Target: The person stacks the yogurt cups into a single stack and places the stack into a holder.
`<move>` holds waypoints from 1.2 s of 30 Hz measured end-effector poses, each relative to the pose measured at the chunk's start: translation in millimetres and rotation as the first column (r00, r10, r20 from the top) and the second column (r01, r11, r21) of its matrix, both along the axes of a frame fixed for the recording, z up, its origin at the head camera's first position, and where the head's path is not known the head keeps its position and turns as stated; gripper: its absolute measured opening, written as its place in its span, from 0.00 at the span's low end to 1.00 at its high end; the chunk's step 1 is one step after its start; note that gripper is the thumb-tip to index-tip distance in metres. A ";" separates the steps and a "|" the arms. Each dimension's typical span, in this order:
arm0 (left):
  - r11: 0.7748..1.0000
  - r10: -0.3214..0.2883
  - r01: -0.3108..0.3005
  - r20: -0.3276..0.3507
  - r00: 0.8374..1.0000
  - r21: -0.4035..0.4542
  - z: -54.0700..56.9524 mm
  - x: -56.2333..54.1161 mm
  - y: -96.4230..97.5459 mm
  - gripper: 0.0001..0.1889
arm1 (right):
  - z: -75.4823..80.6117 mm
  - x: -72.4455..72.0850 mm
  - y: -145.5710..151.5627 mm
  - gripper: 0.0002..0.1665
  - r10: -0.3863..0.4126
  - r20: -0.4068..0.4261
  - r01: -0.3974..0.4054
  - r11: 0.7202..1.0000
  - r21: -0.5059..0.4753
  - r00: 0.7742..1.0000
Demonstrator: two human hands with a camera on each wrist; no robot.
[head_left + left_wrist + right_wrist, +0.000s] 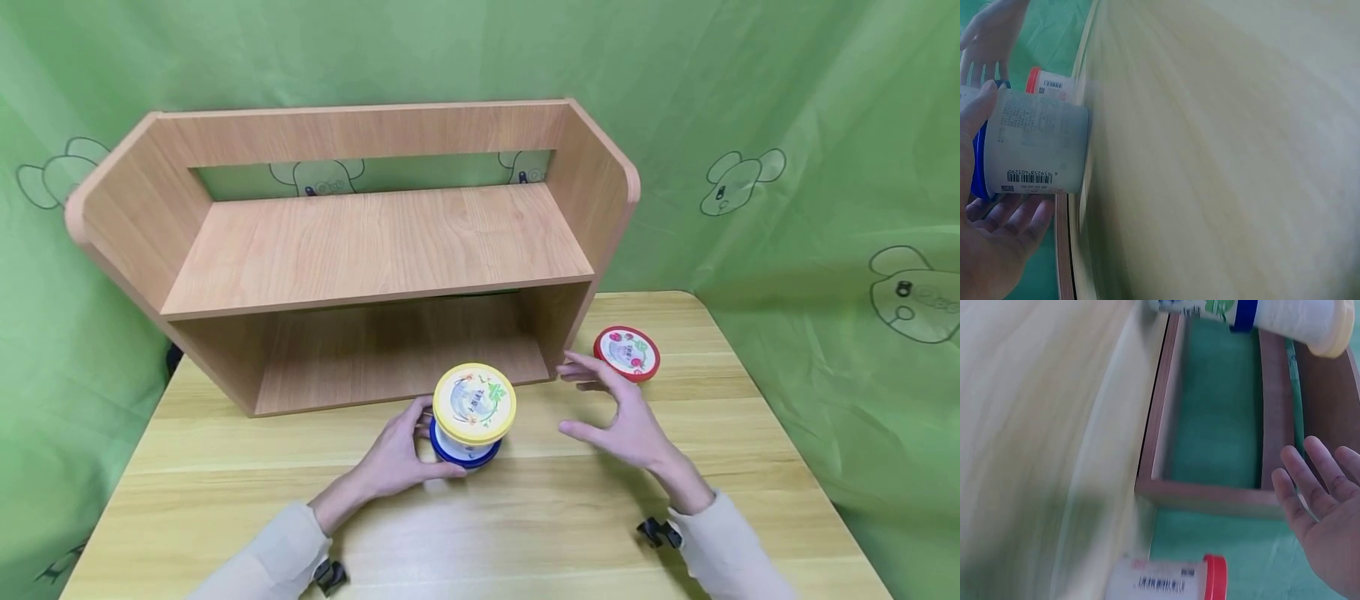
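Two round white tubs stand stacked on the table in the head view: a yellow-lidded tub point(475, 404) above a blue-lidded tub point(467, 457). My left hand point(397, 454) holds the lower one near its lid, thumb on the near side and fingers behind. In the left wrist view the barcode on the blue-lidded tub point(1041, 144) faces the camera, its base at the tabletop. To the right of the stack my right hand point(630, 421) is raised, fingers spread and palm bare. Just beyond its fingers stands a red-lidded tub point(627, 353).
A two-level wooden shelf point(382, 242) stands behind the stack, its right side panel close to the red-lidded tub. Green printed cloth point(810, 108) hangs behind and at the sides. The wooden table point(525, 533) extends toward me.
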State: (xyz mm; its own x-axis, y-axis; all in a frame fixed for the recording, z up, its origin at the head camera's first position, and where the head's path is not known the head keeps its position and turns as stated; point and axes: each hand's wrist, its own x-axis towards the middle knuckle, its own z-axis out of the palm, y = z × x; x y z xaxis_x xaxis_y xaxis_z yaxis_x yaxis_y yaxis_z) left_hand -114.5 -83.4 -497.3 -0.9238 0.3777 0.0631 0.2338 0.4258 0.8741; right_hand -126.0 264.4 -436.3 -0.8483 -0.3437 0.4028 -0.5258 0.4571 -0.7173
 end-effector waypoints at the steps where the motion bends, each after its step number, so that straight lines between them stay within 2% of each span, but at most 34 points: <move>1: 1.000 0.003 -0.003 0.002 1.000 -0.001 -0.1 0.1 0.1 0.53 | 0.9 0.2 3.3 0.52 -0.007 -0.004 0.007 1.000 0.000 1.000; 9: 1.000 0.021 -0.021 0.011 1.000 -0.017 -0.6 1.4 0.7 0.53 | 10.9 2.7 28.8 0.54 -0.060 -0.046 0.061 0.998 0.019 0.997; 14: 0.999 0.028 -0.028 0.012 1.000 -0.021 -0.3 2.0 0.3 0.53 | 20.2 3.3 44.4 0.54 -0.124 -0.075 0.127 0.991 0.037 0.989; 20: 1.000 0.027 -0.027 0.010 1.000 -0.016 -0.3 2.1 -0.3 0.53 | 27.0 -0.9 65.1 0.54 -0.164 -0.102 0.164 0.986 -0.009 0.981; 26: 1.000 0.020 -0.020 0.000 1.000 -0.015 -0.6 1.8 -0.6 0.53 | 24.5 -7.4 82.0 0.54 -0.193 -0.110 0.191 0.981 -0.031 0.975; 36: 1.000 0.022 -0.022 -0.002 1.000 -0.020 -1.3 1.7 0.5 0.53 | 8.7 -17.8 108.2 0.50 -0.287 -0.018 0.286 0.957 -0.046 0.958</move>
State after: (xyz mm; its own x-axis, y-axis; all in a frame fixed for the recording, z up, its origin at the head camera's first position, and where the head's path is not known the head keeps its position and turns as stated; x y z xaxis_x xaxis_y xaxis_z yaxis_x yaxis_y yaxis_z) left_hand -112.8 -82.9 -498.5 -0.9318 0.3584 0.0572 0.2255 0.4481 0.8651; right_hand -143.8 372.6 -427.6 -0.8987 -0.0701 0.4329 -0.3946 0.5603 -0.7283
